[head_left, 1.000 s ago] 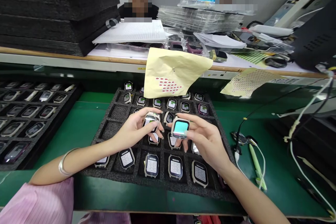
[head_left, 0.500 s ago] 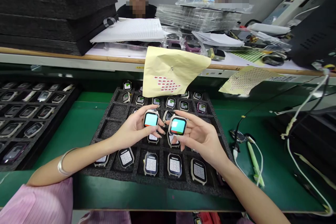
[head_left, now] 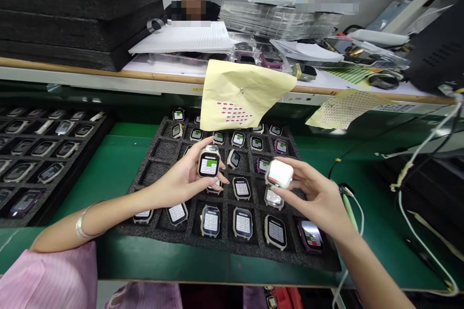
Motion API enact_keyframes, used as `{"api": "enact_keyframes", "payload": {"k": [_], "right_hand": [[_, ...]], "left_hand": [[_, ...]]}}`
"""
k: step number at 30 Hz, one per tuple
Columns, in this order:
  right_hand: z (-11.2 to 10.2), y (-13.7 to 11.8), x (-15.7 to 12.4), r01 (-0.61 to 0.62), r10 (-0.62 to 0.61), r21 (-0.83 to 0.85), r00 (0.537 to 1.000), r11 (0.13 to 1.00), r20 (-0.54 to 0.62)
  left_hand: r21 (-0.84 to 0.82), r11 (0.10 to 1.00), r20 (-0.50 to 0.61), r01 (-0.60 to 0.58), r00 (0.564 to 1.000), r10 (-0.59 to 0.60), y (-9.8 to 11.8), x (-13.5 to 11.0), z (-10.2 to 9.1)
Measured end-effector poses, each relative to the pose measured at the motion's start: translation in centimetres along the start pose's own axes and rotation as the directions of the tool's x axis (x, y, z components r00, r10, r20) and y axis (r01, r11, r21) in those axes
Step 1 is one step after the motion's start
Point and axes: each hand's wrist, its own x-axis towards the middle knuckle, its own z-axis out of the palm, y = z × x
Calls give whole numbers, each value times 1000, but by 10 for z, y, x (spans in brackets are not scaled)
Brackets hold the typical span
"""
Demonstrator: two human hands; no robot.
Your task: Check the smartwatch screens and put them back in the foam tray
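Observation:
My left hand [head_left: 181, 181] grips a smartwatch body [head_left: 209, 163] whose screen shows a white grid under a green bar. My right hand [head_left: 315, 195] holds a second watch body [head_left: 279, 174] with a bright white screen, over the right side of the black foam tray [head_left: 159, 152]. The tray's pockets hold several watch bodies with lit screens. A few pockets at its left are empty. Both hands hover just above the tray's middle rows.
A second foam tray of watches [head_left: 39, 154] lies at the left on the green mat [head_left: 108, 169]. A yellow sticker sheet [head_left: 239, 99] hangs over the tray's far edge. Cables and a green pen [head_left: 351, 212] lie to the right. Two people sit behind the cluttered shelf.
My right hand moved right with its watch, away from the left hand. The right watch's screen went from teal to white; the left watch's screen turned from teal to a grid.

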Motion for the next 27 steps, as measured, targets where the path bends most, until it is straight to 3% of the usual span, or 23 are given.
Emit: {"api": "enact_keyframes", "payload": {"k": [3, 5, 7, 10, 13, 16, 18, 21, 23, 25, 27], "right_hand": [[-28, 19, -11, -11, 15, -296, 1000, 955, 13], [-41, 34, -19, 9, 16, -432, 998, 902, 54], [-47, 47, -28, 32, 18, -486, 995, 874, 99], [-50, 57, -37, 59, 8, -486, 991, 872, 135], [-54, 53, -38, 111, 5, -533, 977, 839, 211], [-58, 39, -35, 174, 1, -677, 968, 715, 250], [-57, 27, -33, 209, -29, -725, 967, 656, 252], [-47, 16, -30, 268, -63, -681, 948, 681, 311], [-37, 17, -27, 298, -43, -650, 925, 699, 378], [-29, 21, -23, 312, -9, -641, 903, 702, 430], [-24, 26, -19, 308, 18, -641, 893, 703, 450]], "left_hand": [[246, 969, -72, 29, 997, -12, 9, -10, -18], [473, 879, -143, 68, 990, 0, 14, -21, -37], [658, 745, -218, 108, 975, 52, 16, -35, -60], [789, 586, -269, 184, 961, 62, 10, -53, -89], [890, 423, -188, 168, 982, 6, -1, -66, -105], [952, 288, -102, 103, 995, -16, -8, -71, -104], [927, 338, -154, 164, 986, -59, -9, -72, -101], [769, 554, -264, 320, 947, -181, -7, -70, -98], [660, 653, -269, 371, 929, -255, -7, -69, -100], [637, 675, -238, 372, 928, -287, -6, -67, -104], [744, 603, -162, 288, 953, -256, -2, -65, -108]]}}
